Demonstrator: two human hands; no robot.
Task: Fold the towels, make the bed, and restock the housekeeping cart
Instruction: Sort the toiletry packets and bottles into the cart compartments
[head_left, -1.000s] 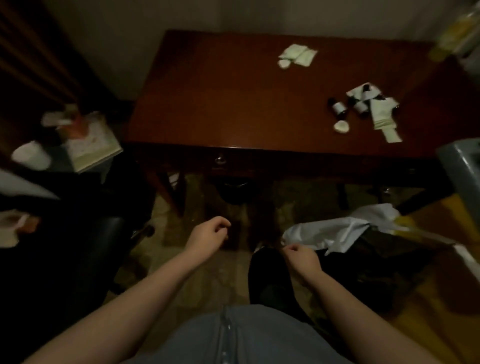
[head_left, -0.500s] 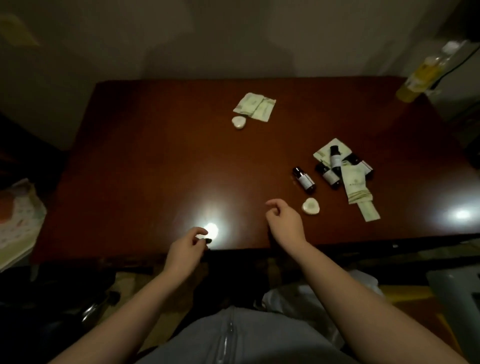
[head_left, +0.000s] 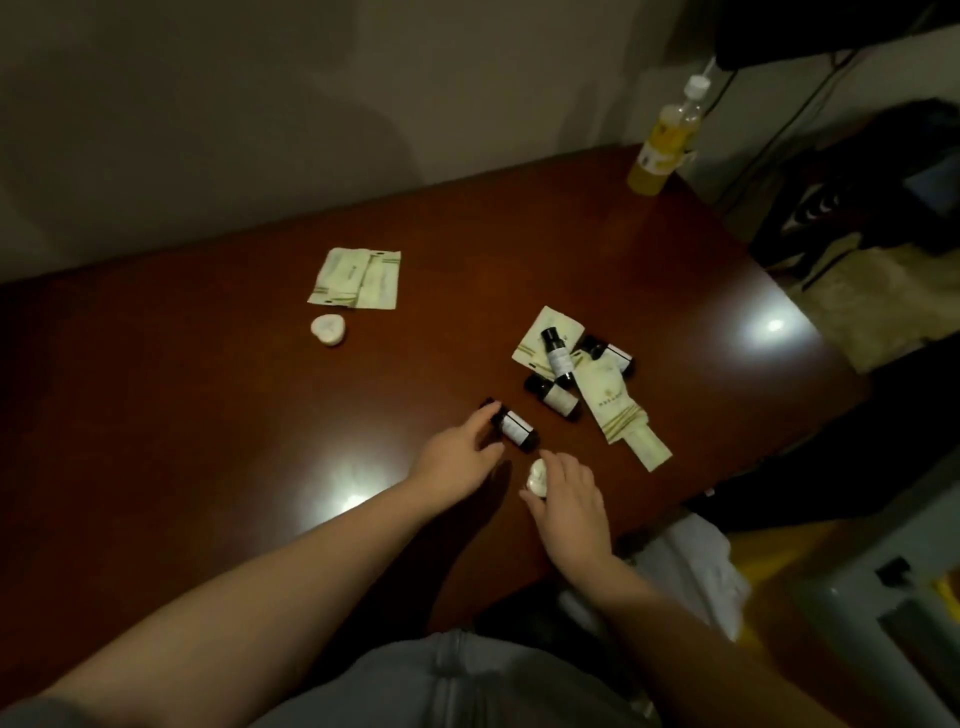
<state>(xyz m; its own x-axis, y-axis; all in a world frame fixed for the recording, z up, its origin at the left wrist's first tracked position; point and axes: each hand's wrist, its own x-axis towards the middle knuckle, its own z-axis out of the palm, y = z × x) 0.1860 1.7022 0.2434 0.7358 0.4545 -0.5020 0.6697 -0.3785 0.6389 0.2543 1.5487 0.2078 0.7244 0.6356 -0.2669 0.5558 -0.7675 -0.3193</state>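
- A small dark bottle (head_left: 150, 429) with a pale label is seen lying on its side on the desk (head_left: 208, 415), close to the near edge.
- It is touched by the left hand (head_left: 457, 457): the fingers are curled over its cap end, with the thumb below; whether it is actually gripped cannot be told.
- A round white soap (head_left: 537, 477) lies just right of that bottle and is pinched at its edge by the fingertips of the right hand (head_left: 574, 501), palm down.
- Both forearms are bare and are stretched forward over the desk edge.
- Three more dark bottles (head_left: 556, 356) are clustered beyond, lying on and beside pale green sachets (head_left: 613, 402), which are flat and papery; their count in the heap cannot be told.
- Farther left, two flat sachets (head_left: 358, 278) overlap, and a second white soap (head_left: 328, 330) lies just beside them.
- The desk top is glossy red-brown wood, with lamp glare reflected on it.
- One tall plastic bottle (head_left: 665, 137) of yellow liquid, white-capped, stands upright at the far right corner.
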